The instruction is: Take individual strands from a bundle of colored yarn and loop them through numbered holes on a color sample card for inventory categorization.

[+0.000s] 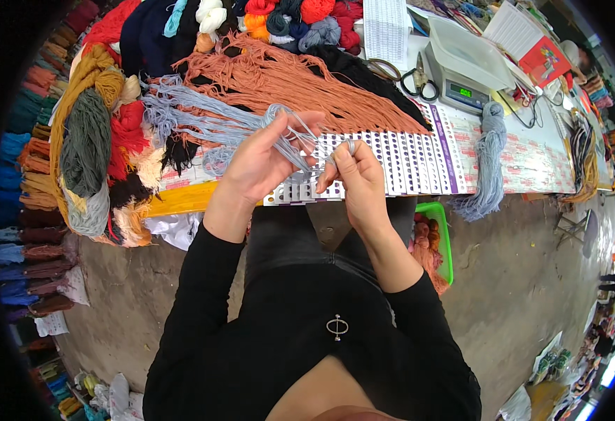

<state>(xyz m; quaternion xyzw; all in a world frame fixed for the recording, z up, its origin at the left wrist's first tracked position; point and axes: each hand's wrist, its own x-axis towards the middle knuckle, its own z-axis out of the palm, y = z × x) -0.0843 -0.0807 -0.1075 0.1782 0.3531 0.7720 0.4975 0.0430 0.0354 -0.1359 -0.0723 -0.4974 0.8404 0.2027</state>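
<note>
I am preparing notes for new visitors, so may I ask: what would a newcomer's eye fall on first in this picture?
Probably the broad spread of salmon-orange yarn at upper centre. Next might come the pale grey-blue strands, running from the left to the left hand and the right hand in the middle. The bright green container, low and right of centre, could also stand out.

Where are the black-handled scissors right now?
In the head view, the black-handled scissors lie on the table, upper right of centre, just left of the scale and beyond the right hand.
</note>
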